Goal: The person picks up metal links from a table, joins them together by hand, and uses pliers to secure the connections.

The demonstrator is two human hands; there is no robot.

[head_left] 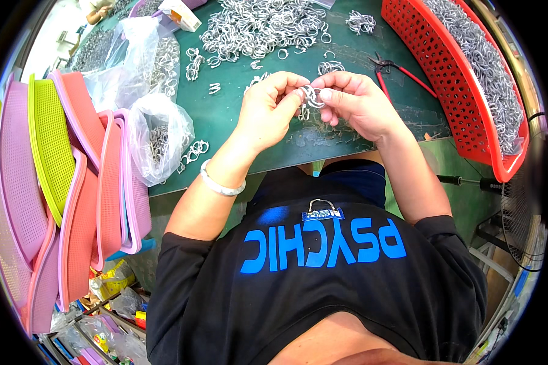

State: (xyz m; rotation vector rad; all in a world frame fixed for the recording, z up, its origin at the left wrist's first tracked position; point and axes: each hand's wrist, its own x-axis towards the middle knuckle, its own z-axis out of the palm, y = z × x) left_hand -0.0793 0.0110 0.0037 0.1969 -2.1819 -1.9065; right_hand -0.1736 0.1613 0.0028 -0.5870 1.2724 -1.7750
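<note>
My left hand [270, 111] and my right hand [360, 104] meet above the near part of the green table [225, 137]. Between their fingertips are small silver metal rings [312, 96], pinched from both sides; how they link cannot be made out. More rings hang or lie just below the fingers. Beyond the hands spreads a large heap of loose metal rings [262, 30]. Red-handled pliers [380, 64] rest on the table to the right of my right hand, jaws apart.
A red perforated basket [463, 97] full of metal rings stands at the right. Nested purple, coral and green baskets [45, 146] fill the left side. A clear plastic bag [179, 131] of rings sits at the table's left edge. A fan [520, 225] is at the lower right.
</note>
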